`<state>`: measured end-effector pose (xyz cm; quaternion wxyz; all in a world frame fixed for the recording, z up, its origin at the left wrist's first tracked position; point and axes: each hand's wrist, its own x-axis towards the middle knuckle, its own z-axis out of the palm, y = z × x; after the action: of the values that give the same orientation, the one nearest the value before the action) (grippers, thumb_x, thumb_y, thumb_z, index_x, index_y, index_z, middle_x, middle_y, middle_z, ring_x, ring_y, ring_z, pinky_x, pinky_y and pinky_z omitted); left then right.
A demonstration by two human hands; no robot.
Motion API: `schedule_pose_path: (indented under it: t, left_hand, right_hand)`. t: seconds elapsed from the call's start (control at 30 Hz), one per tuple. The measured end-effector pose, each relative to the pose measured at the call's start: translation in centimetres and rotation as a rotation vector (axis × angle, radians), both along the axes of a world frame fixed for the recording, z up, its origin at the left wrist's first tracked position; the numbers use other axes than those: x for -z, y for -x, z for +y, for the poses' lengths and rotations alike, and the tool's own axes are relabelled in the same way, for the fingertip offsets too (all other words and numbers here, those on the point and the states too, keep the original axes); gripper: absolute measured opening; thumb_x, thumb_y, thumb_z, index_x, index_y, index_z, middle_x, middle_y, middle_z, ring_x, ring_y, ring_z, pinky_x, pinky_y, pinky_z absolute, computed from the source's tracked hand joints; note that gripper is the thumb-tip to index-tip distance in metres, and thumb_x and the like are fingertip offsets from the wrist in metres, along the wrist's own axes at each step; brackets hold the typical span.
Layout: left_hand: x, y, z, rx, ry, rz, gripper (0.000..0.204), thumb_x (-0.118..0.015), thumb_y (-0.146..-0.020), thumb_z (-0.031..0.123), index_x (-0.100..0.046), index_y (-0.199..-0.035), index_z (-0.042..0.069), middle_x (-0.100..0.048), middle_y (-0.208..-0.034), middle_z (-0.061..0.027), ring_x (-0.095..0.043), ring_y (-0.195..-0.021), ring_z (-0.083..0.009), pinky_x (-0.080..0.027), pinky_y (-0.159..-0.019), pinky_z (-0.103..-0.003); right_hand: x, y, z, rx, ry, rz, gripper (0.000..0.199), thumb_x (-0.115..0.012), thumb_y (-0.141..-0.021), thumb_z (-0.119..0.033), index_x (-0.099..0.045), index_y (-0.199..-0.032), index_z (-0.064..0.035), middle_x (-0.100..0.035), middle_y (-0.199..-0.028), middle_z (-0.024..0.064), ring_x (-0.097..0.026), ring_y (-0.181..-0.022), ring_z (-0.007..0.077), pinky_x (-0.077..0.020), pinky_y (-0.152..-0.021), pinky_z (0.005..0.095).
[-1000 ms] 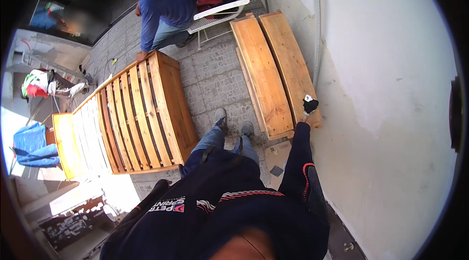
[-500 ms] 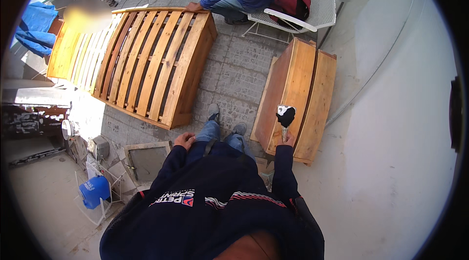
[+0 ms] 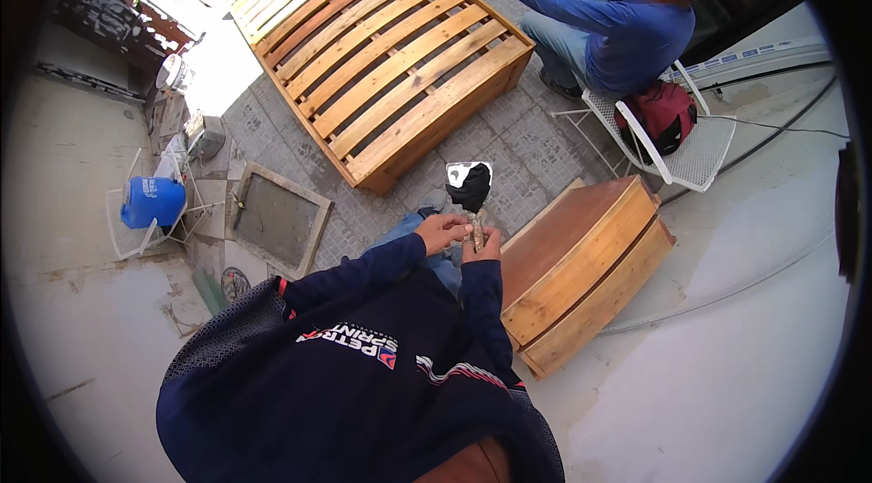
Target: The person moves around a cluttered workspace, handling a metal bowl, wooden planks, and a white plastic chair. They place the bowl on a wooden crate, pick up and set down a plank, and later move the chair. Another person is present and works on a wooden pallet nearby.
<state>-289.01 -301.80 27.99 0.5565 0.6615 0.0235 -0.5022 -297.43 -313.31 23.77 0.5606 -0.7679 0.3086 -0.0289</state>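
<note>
Black bristles, smeared white in one patch, top the paintbrush that the person holds upright in front of their chest, its worn handle pinched where the two hands meet. The left hand is curled around the lower part of the handle from the left, and the right hand is closed against it from the right, fingers wrapped tight. Both dark blue sleeves come up from the lower edge. Just right of the hands, a wooden box frame lies on the pale floor. Further off, a slatted wooden bed base rests on the paved ground, and a person in a blue shirt sits on a white chair beside it, one hand touching its far edge. A blue canister stands well apart at the left.
</note>
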Motion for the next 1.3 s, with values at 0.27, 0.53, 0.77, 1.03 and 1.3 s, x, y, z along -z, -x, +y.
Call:
schedule_pose_path:
  t: [0.27,0.53,0.77,1.03,1.3]
  left_hand:
    - [2.4,1.9,6.9,-0.297,-0.148,-0.092,0.045,-0.066,-0.074,0.038,-0.058,-0.093,-0.002,-0.060,-0.080,-0.0056,-0.056,-0.072,-0.0107,-0.047,-0.062,-0.023]
    - [3.9,0.4,10.9,-0.412,-0.015,0.019,0.034,-0.069,-0.074,0.028,-0.059,-0.087,-0.002,-0.060,-0.079,-0.0046,-0.055,-0.069,-0.0096,-0.047,-0.061,-0.024]
    - [4.2,-2.5,15.2,-0.228,0.007,-0.081,0.030,-0.069,-0.072,0.026,-0.063,-0.084,0.000,-0.059,-0.070,-0.0025,-0.052,-0.061,-0.0084,-0.042,-0.054,-0.022]
    - [3.3,-5.3,11.3,0.078,0.016,-0.095,0.030,-0.070,-0.071,0.029,-0.063,-0.077,0.000,-0.058,-0.066,-0.0021,-0.051,-0.058,-0.0073,-0.040,-0.051,-0.021]
    - [3.2,-4.2,2.4,0.364,0.053,-0.277,0.040,-0.068,-0.073,0.032,-0.061,-0.098,0.001,-0.062,-0.080,-0.0045,-0.057,-0.069,-0.0090,-0.044,-0.056,-0.022]
  right_hand:
    - [-0.6,-1.4,6.7,-0.302,0.024,0.033,0.036,-0.057,-0.066,-0.009,-0.043,-0.098,-0.0018,-0.053,-0.090,0.0204,-0.054,-0.084,0.0359,-0.0436,-0.074,0.0397]
    - [0.2,-2.6,10.4,-0.362,0.051,0.092,0.042,-0.060,-0.065,-0.010,-0.042,-0.103,-0.0020,-0.053,-0.092,0.0195,-0.054,-0.086,0.0334,-0.0439,-0.075,0.0379]
    - [0.0,-3.0,13.8,-0.291,-0.033,0.075,0.042,-0.066,-0.071,-0.016,-0.045,-0.104,-0.0028,-0.057,-0.095,0.0140,-0.057,-0.087,0.0238,-0.0440,-0.077,0.0323]
    - [-0.5,-2.4,14.2,0.008,0.169,0.010,0.041,-0.058,-0.075,-0.013,-0.041,-0.111,-0.0016,-0.049,-0.105,0.0197,-0.051,-0.096,0.0337,-0.0416,-0.081,0.0376]
    - [-0.2,-0.4,9.0,0.459,0.263,-0.044,0.040,-0.056,-0.076,-0.015,-0.041,-0.112,-0.0032,-0.048,-0.104,0.0215,-0.049,-0.095,0.0383,-0.0412,-0.080,0.0404]
